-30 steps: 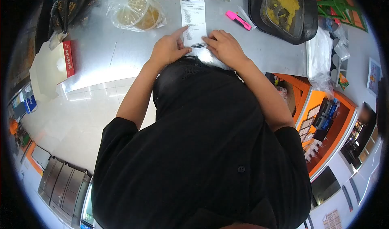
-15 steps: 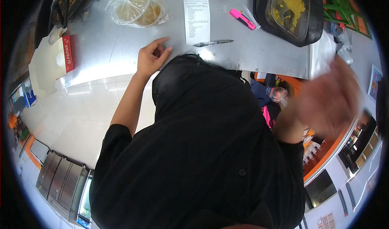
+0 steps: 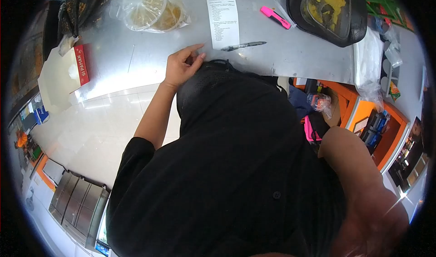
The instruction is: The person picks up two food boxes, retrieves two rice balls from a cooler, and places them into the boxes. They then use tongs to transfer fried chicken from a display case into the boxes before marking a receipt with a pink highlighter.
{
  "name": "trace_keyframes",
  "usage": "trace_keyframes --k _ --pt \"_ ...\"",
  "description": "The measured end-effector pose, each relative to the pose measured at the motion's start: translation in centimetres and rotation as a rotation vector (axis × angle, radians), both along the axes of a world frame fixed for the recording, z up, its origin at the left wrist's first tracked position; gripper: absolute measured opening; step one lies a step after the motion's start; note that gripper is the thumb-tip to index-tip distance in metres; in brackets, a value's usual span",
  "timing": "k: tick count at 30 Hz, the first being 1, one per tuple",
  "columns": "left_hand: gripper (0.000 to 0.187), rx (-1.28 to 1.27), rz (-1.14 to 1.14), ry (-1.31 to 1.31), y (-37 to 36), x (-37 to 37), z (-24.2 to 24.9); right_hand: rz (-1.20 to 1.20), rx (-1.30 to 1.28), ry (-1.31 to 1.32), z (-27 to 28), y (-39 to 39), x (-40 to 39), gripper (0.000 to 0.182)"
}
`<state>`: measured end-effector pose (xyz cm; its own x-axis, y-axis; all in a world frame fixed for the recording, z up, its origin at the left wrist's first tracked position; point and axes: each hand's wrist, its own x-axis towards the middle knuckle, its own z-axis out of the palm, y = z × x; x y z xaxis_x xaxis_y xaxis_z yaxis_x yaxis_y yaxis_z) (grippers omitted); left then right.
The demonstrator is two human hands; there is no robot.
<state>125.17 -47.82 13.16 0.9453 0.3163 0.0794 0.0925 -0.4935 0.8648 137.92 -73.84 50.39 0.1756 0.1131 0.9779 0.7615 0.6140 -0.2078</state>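
My left hand (image 3: 183,66) rests at the front edge of the metal table (image 3: 154,52), its fingers loosely bent and apart, holding nothing. Just beyond it lie a printed receipt (image 3: 223,20) and a dark pen (image 3: 244,46), whose left part touches the receipt's lower end. My right hand (image 3: 377,225) is low at the lower right, close to my body; it is dim and blurred, and its fingers cannot be made out. A pink highlighter (image 3: 275,17) lies right of the receipt.
A plastic bag with tubs (image 3: 156,11) stands at the upper left. Left of it are a red-and-white box (image 3: 81,64) and a dark pan (image 3: 84,4). A black tray with yellow food (image 3: 327,7) sits at the upper right, near white plastic bags (image 3: 369,57). Orange shelving (image 3: 393,134) stands below.
My right hand has swung from beside the table's right corner down toward the lower right, near my body. My left hand stays at the table edge. The whole view has shifted slightly.
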Motion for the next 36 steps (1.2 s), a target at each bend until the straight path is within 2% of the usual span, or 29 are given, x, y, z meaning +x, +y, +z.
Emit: trace_keyframes --k 7,14,17,19,20,21,22,23,24,25,27,28,30,31,33,34,36 --pt "0.029 -0.051 -0.005 0.023 0.4 -0.2 -0.6 0.227 -0.043 0.058 0.0 0.6 1.0 0.042" --pt "0.028 -0.045 0.046 -0.024 0.1 0.3 -1.3 0.254 -0.039 0.012 -0.2 0.4 1.5 0.042" --pt "0.028 -0.045 0.052 0.004 0.6 0.1 -1.4 0.357 -0.055 0.134 -0.8 0.3 1.6 0.043" --pt "0.029 -0.074 0.047 0.011 0.2 0.3 -1.7 0.152 -0.237 0.091 -0.8 -2.0 2.2 0.047" --pt "0.029 -0.04 0.044 -0.005 0.4 0.4 -1.9 0.0 -0.29 0.173 -1.4 -3.8 1.9 0.053" --pt "0.03 -0.008 0.045 -0.016 0.5 0.3 -2.0 -0.149 -0.538 0.027 -1.8 -8.8 3.4 0.042" --pt "0.03 -0.01 0.054 -0.015 0.6 0.2 -2.0 -0.292 -0.758 -0.171 -2.2 -14.2 5.0 0.04" --pt "0.03 -0.023 0.055 -0.001 0.7 0.2 -2.1 -0.389 -0.644 0.115 -5.4 -9.3 4.8 0.029" --pt "0.029 -0.04 0.055 0.013 0.6 0.2 -2.0 -0.471 -0.696 0.244 -8.2 -7.0 5.1 0.019" --pt "0.029 -0.048 0.064 0.012 0.4 0.3 -1.9 -0.541 -0.814 0.31 -10.6 -6.6 5.9 0.012" --pt "0.027 -0.009 0.065 0.012 0.4 0.5 -1.6 -0.616 -1.132 0.409 -15.7 -7.8 7.1 0.012" --pt "0.027 -0.013 0.071 0.013 0.4 0.4 -1.7 -0.651 -1.314 0.454 -17.8 -8.7 7.2 0.007" --pt "0.027 -0.019 0.063 0.023 0.5 0.4 -1.9 -0.687 -1.762 0.762 -22.3 -11.9 7.0 0.046" --pt "0.027 -0.02 0.064 0.026 0.5 0.4 -1.8 -0.685 -1.764 0.763 -24.9 -13.9 6.9 0.046" --pt "0.028 0.036 0.056 0.043 0.5 0.6 -1.5 -0.592 -2.134 1.27 -29.8 -17.3 6.4 0.09" --pt "0.028 0.036 0.053 0.044 0.4 0.6 -1.5 -0.592 -2.134 1.274 -31.5 -17.9 5.8 0.09" --pt "0.028 0.044 0.047 0.078 0.4 0.7 -1.5 -0.659 -2.087 1.434 -33.5 -18.3 4.9 0.104"
